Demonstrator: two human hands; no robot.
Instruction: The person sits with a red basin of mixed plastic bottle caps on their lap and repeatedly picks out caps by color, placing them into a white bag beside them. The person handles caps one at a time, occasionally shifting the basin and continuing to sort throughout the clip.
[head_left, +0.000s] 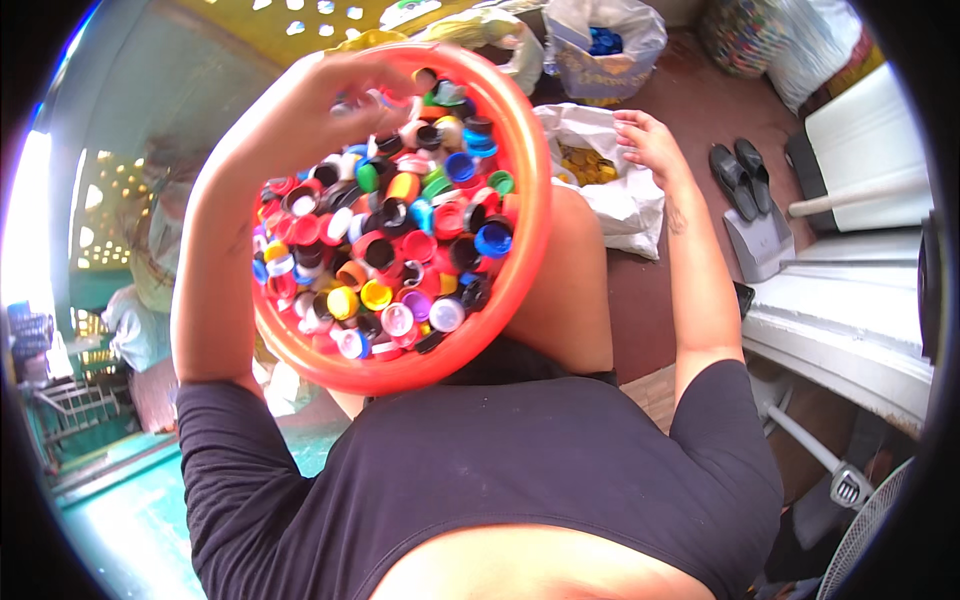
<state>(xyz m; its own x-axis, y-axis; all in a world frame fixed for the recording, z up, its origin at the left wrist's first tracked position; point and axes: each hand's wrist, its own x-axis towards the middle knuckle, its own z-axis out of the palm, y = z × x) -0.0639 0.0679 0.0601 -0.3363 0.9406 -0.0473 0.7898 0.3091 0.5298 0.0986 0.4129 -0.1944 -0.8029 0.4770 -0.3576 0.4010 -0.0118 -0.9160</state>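
Note:
A round red plastic basin (534, 187) rests at my lap, heaped with plastic bottle caps (401, 217) in many colours. Over the far left part of the basin is my left hand (375, 94), blurred, its fingers bent above the caps; whether it holds a cap cannot be told. My right hand (646, 146) is held out to the right of the basin with fingers apart and nothing in it. Beneath and beside that hand stands an open white sack (630, 217) with yellow caps (587, 165) inside.
Farther off stands a white plastic bag (607, 79) with blue caps (604, 41), beside another pale bag (517, 45). A clear bag of mixed caps (746, 37) is at the top right. Black slippers (739, 180) lie by a grey dustpan (761, 244). A fan (870, 532) stands at the lower right.

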